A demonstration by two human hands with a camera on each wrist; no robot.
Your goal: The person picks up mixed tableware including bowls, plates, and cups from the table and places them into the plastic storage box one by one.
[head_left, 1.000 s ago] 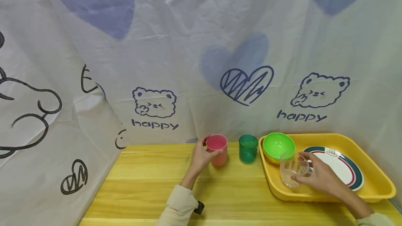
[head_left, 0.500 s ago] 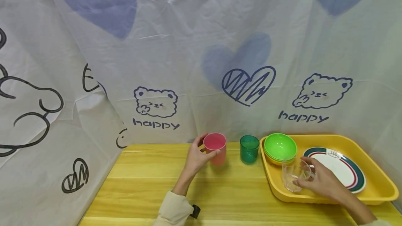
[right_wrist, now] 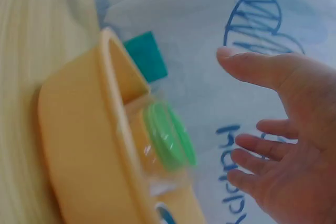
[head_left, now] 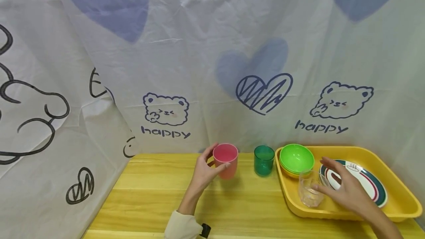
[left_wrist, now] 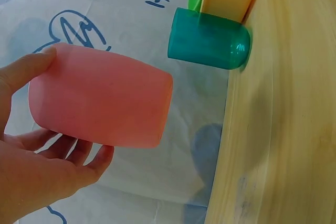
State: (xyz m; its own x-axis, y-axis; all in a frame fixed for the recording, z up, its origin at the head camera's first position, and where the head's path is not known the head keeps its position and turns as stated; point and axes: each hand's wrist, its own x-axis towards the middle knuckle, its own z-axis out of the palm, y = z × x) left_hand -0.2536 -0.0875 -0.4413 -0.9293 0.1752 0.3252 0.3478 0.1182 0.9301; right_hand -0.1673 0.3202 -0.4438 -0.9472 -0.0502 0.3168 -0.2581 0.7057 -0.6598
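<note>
My left hand (head_left: 203, 172) grips a pink cup (left_wrist: 105, 95), thumb on one side and fingers on the other; it is upright and raised off the wooden table. At the front left of the yellow tray (head_left: 325, 213) stands a clear faceted cup (head_left: 310, 194). Just right of that cup, my right hand (head_left: 346, 189) has its thumb and fingers spread, holding nothing. In the right wrist view, a gap shows between this hand and the clear cup, which overlaps the green bowl (right_wrist: 167, 135).
A teal cup (head_left: 264, 161) stands on the table (head_left: 152, 191), left of the tray. Stacked green and yellow bowls (head_left: 296, 158) occupy the tray's back left corner. A white plate with a dark green rim (head_left: 370, 180) lies to their right. A printed cloth (head_left: 199, 65) hangs behind.
My right hand has let go of the clear cup, opening its fingers and drawing off to the right. My left hand still grips the pink cup, shifted slightly left.
</note>
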